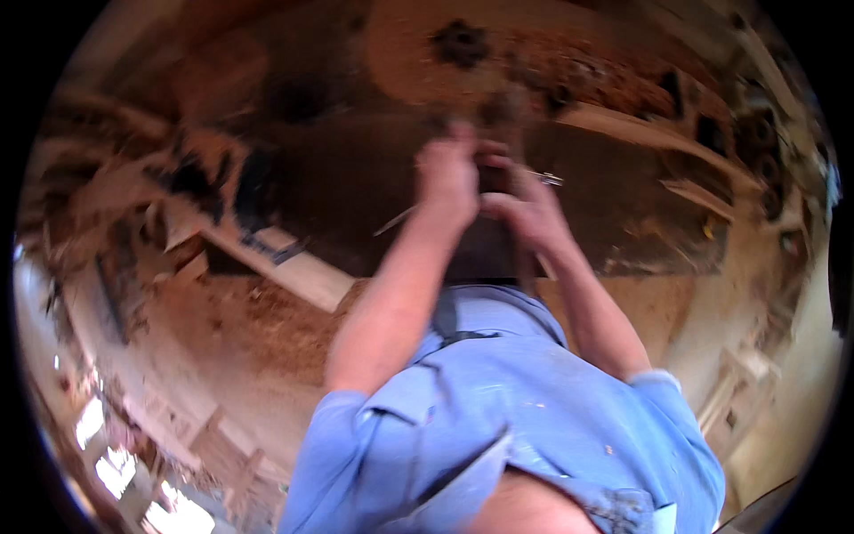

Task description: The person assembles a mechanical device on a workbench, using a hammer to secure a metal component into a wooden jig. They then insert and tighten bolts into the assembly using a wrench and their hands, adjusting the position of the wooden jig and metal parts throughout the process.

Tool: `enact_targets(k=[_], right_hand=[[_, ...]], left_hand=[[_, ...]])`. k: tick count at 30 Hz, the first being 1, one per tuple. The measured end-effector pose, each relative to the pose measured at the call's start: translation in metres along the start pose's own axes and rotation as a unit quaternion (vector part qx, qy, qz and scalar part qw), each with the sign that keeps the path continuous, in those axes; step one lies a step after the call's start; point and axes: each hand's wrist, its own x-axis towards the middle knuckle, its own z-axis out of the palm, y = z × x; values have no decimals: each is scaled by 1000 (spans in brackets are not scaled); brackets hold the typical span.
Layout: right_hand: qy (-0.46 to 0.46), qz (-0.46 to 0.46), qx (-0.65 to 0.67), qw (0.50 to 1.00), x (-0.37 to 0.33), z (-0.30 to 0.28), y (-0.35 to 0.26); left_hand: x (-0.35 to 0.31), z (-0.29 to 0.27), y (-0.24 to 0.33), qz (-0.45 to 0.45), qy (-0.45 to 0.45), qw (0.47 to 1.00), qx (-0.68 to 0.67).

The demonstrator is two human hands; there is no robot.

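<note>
My left hand (447,178) is closed, thumb side up, over the dark bench top (329,196); motion blur hides what its fingers hold. Close beside it, my right hand (531,206) curls its fingers round something dark that I cannot make out. A narrow brown strip (527,267), perhaps wood, runs from near the right hand back toward my waist. To the left of my left wrist shows a thin pale rod (391,222). A small shiny metal tip (551,180) sticks out just right of my right hand.
Pale boards (307,278) lie at the bench's left edge, with a dark metal tool (285,253) on them. A long plank (649,133) spans the far right. Wood shavings (578,62) cover the floor beyond, near a dark round part (460,44). A wooden frame (743,383) stands right.
</note>
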Motion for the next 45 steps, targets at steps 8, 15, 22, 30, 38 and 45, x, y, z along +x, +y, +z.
enact_targets(k=[8,15,22,30,38,45], right_hand=[[195,86,-160,964,-62,-185,113],[258,66,-416,869,-55,-255,146],[209,-22,-626,751,-16,-278,132],[203,-73,-275,937,-1,-82,109],[35,-100,-188,976,17,187,20],[-23,46,-219,974,46,376,-36]], left_hand=[[-17,-34,-65,168,-35,955,240],[-108,-149,-97,156,200,935,247],[-154,-175,-94,172,246,937,180],[-128,-301,-9,243,335,859,301],[-5,-504,113,331,375,776,385],[98,-574,182,152,195,777,579]])
